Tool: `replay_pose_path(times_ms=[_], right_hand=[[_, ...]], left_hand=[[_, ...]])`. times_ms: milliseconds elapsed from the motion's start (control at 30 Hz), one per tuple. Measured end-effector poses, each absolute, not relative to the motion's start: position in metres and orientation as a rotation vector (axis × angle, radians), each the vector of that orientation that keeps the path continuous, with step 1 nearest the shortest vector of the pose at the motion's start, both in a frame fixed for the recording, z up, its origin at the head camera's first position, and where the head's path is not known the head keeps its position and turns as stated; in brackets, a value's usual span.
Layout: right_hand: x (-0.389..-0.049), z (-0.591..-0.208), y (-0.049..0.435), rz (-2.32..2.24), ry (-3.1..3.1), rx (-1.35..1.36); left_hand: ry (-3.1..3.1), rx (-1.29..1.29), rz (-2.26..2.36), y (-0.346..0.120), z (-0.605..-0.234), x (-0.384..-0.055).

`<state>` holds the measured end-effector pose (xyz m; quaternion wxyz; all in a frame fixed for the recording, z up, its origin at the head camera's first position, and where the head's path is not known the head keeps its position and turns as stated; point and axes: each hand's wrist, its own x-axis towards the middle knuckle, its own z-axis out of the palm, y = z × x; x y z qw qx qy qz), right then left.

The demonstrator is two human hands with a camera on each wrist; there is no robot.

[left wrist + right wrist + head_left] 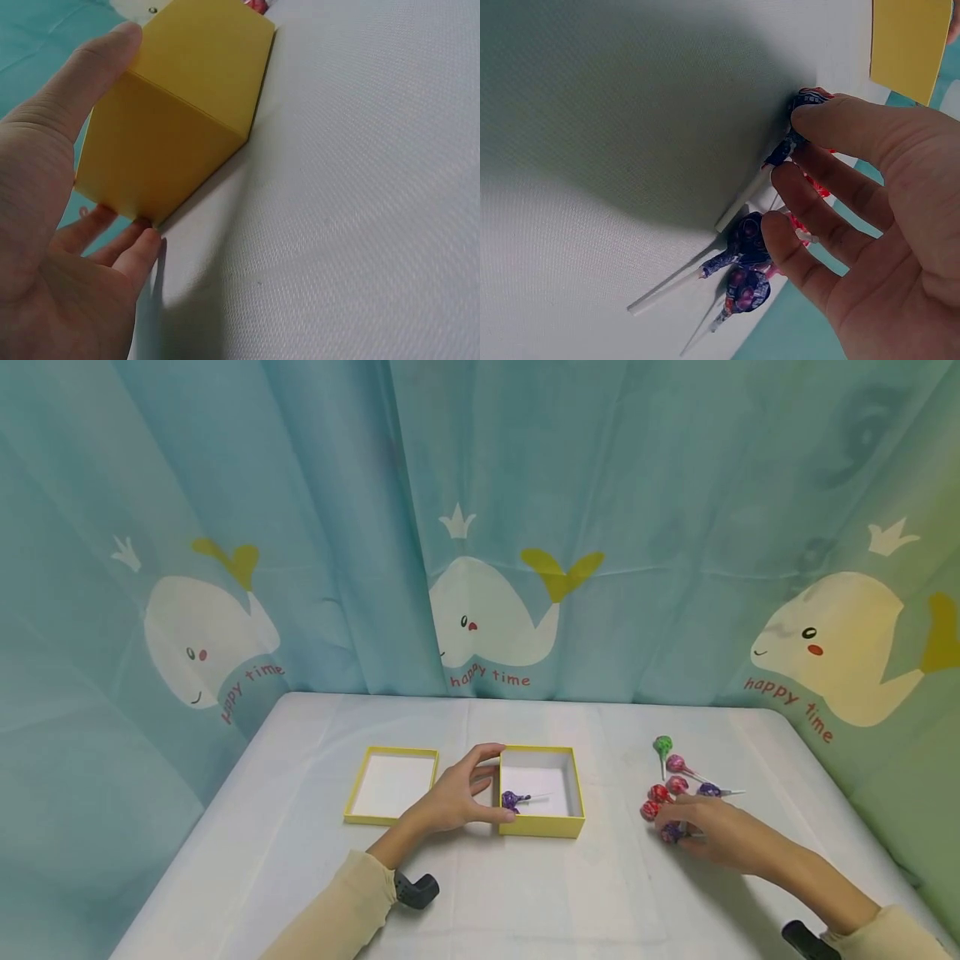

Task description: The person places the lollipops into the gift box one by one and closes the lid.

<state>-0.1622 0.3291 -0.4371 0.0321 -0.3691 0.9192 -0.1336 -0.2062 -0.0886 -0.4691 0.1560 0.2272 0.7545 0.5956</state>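
- Head: I see the left hand (pixel 450 797) gripping a square yellow box (pixel 542 827), a shiny purple lollipop (pixel 512 799) inside. The right hand (pixel 723 835) is by round red lollipops (pixel 649 811).
- Left wrist: it hugs smooth, flat sides on bumpy white cloth (pixel 360 187).
- Right wrist: it pinches a crinkly blue lollipop (pixel 782 148); 2 dark ones (pixel 745 237) lie near.

Teal whale-print curtain (pixel 337 485) behind white-covered table (pixel 540 902).

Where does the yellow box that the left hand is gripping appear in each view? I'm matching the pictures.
Head: the yellow box sits just right of centre, lower half, the left hand at its left end.
Left wrist: top, left of centre, cut off by the top edge.
Right wrist: only partly visible, near the top right corner.
Shared landmark: the white tabletop.
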Motion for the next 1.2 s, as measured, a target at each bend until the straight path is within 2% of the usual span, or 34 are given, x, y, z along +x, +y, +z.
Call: replay_pose_path(times_ms=[533,700,967,1200], right_hand=[[-0.162,-0.432,0.329,-0.392,2.831,-1.087],[-0.165,-0.427,0.328,-0.52,2.769,-1.105],[-0.172,-0.406,0.322,-0.796,2.643,-1.172],[-0.179,-0.381,0.315,-0.803,2.633,-1.171]], left_hand=[[2.163,0.667,1.712,-0.089,-0.468,-0.207],[2.168,0.66,1.711,-0.089,-0.469,-0.207],[2.178,0.647,1.703,-0.089,-0.47,-0.206],[2.17,0.651,1.704,-0.088,-0.469,-0.205]])
